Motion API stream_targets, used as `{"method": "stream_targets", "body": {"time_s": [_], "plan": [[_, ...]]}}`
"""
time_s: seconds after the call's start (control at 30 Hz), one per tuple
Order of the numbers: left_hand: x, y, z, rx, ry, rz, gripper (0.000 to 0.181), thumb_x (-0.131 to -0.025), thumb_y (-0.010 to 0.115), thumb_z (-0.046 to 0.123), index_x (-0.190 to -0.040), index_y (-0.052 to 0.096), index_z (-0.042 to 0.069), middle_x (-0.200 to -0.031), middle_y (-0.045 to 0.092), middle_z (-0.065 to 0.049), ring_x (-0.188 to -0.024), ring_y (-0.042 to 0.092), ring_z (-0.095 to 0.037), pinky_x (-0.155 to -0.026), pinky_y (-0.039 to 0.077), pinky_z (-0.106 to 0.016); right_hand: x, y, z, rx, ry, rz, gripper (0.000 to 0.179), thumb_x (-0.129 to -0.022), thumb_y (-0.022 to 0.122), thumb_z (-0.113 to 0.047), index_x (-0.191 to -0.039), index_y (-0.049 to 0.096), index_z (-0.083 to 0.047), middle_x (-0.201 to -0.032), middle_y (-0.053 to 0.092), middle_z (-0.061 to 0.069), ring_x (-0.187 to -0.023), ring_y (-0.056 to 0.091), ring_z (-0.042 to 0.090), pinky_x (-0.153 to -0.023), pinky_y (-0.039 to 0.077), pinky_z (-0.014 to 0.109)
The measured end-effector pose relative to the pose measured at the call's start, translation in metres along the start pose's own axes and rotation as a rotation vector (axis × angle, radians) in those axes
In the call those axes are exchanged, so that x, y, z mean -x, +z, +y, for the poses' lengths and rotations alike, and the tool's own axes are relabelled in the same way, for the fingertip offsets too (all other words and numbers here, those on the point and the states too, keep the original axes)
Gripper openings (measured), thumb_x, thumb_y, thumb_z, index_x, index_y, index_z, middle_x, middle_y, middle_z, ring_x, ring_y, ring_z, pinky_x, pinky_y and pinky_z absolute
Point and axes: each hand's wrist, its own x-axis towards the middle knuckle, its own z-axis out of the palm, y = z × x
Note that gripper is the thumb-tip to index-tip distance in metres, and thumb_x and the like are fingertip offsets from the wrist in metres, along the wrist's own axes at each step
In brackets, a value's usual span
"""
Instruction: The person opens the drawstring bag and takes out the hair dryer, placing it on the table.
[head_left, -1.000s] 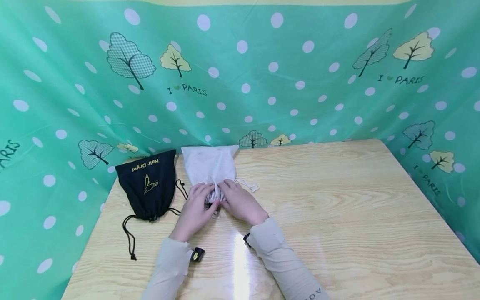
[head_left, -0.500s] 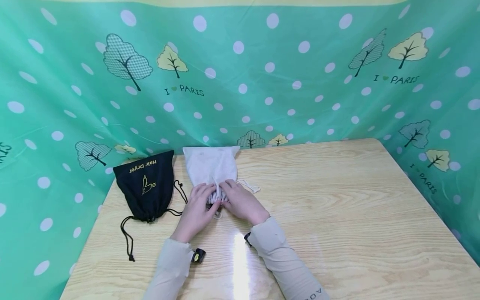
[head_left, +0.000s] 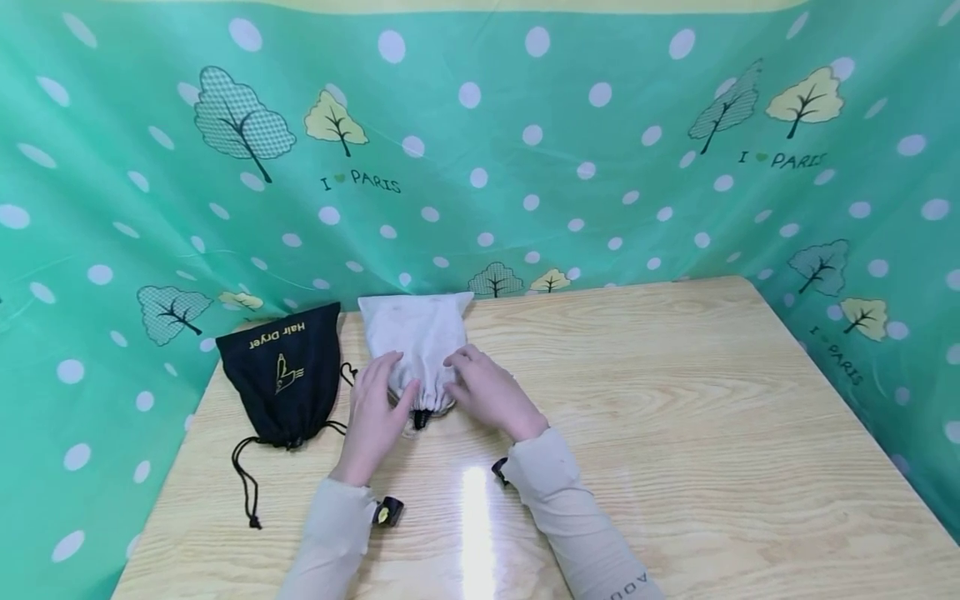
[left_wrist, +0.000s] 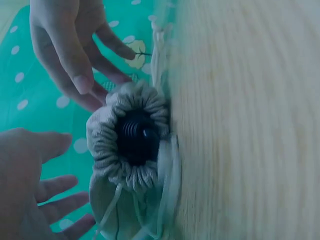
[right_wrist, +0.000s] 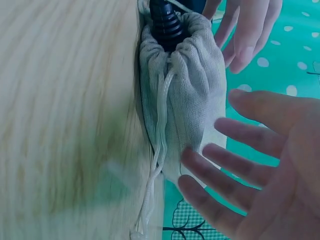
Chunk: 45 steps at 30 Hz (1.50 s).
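The left hand (head_left: pixel 372 418), spread and gripping nothing, flanks the pale bag (head_left: pixel 416 333), which lies on the table (head_left: pixel 675 417), long axis running away, mouth (left_wrist: pixel 141 176) nearest; the right hand (head_left: pixel 495 396), also spread and empty, seems equally near.

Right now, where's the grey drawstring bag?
Head view: the grey drawstring bag lies left of centre on the wooden table, its near end between left hand and right hand, the black Hair Dryer pouch on its left.
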Motion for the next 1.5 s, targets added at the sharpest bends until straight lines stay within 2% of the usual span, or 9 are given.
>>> {"method": "stream_targets", "body": {"time_s": [0.1, 0.27, 0.47, 0.6, 0.77, 0.9, 1.3, 1.5], "plan": [[-0.001, -0.001, -0.001, 0.005, -0.036, 0.002, 0.055, -0.098, 0.062, 0.033, -0.143, 0.048, 0.005, -0.152, 0.04, -0.017, -0.143, 0.029, -0.038, -0.117, 0.022, -0.059, -0.002, 0.0, 0.002, -0.04, 0.04, 0.018, 0.046, -0.098, 0.063, -0.026, -0.137, 0.053, -0.004, -0.136, 0.052, 0.013, -0.115, 0.06, 0.025, -0.102, 0.051, 0.039], [-0.002, 0.001, -0.002, 0.037, -0.096, -0.03, 0.061, -0.098, 0.061, 0.037, -0.148, 0.043, 0.007, -0.157, 0.028, -0.02, -0.145, 0.026, -0.038, -0.115, 0.029, -0.059, -0.005, 0.005, 0.005, -0.107, 0.088, 0.019, 0.066, -0.098, 0.063, -0.029, -0.15, 0.035, 0.0, -0.15, 0.038, 0.021, -0.128, 0.054, 0.034, -0.109, 0.044, 0.043], [-0.003, 0.005, -0.003, 0.041, -0.132, -0.099, 0.071, -0.098, 0.058, 0.044, -0.153, 0.033, 0.007, -0.157, 0.031, -0.02, -0.146, 0.027, -0.037, -0.117, 0.029, -0.056, -0.008, 0.014, 0.007, -0.194, 0.076, -0.021, 0.075, -0.097, 0.064, -0.028, -0.155, 0.024, -0.001, -0.153, 0.033, 0.023, -0.131, 0.051, 0.036, -0.112, 0.041, 0.042], [-0.003, 0.009, -0.004, 0.051, -0.122, -0.127, 0.072, -0.1, 0.056, 0.043, -0.155, 0.028, 0.007, -0.153, 0.04, -0.017, -0.146, 0.028, -0.035, -0.118, 0.027, -0.054, -0.01, 0.018, 0.008, -0.21, 0.05, -0.034, 0.072, -0.098, 0.064, -0.026, -0.155, 0.026, -0.002, -0.151, 0.034, 0.023, -0.131, 0.051, 0.036, -0.112, 0.041, 0.042], [-0.003, 0.015, -0.003, 0.034, -0.087, -0.139, 0.061, -0.102, 0.054, 0.034, -0.152, 0.036, 0.006, -0.148, 0.049, -0.015, -0.146, 0.025, -0.035, -0.118, 0.026, -0.057, -0.012, 0.02, 0.007, -0.222, 0.02, -0.035, 0.066, -0.098, 0.062, -0.021, -0.154, 0.031, -0.003, -0.146, 0.039, 0.023, -0.127, 0.053, 0.035, -0.11, 0.043, 0.044], [-0.003, 0.018, -0.002, -0.004, -0.077, -0.149, 0.053, -0.102, 0.054, 0.031, -0.149, 0.043, 0.008, -0.15, 0.048, -0.015, -0.148, 0.023, -0.036, -0.117, 0.026, -0.059, -0.012, 0.022, 0.007, -0.228, 0.017, -0.045, 0.063, -0.099, 0.062, -0.017, -0.153, 0.032, -0.003, -0.145, 0.04, 0.023, -0.126, 0.053, 0.034, -0.11, 0.044, 0.043], [-0.005, 0.02, -0.002, 0.003, -0.062, -0.142, 0.053, -0.101, 0.056, 0.03, -0.149, 0.045, 0.01, -0.152, 0.045, -0.012, -0.147, 0.024, -0.036, -0.116, 0.027, -0.059, -0.012, 0.021, 0.006, -0.195, -0.006, -0.026, 0.058, -0.097, 0.063, -0.013, -0.149, 0.039, 0.001, -0.144, 0.04, 0.024, -0.126, 0.053, 0.035, -0.111, 0.042, 0.044], [-0.006, 0.021, -0.001, -0.02, -0.034, -0.137, 0.053, -0.1, 0.058, 0.028, -0.148, 0.047, 0.009, -0.151, 0.047, -0.013, -0.146, 0.026, -0.037, -0.115, 0.029, -0.06, -0.012, 0.023, 0.007, -0.163, -0.024, -0.015, 0.057, -0.098, 0.062, -0.012, -0.147, 0.039, 0.005, -0.139, 0.044, 0.024, -0.124, 0.054, 0.034, -0.11, 0.044, 0.043]]}}
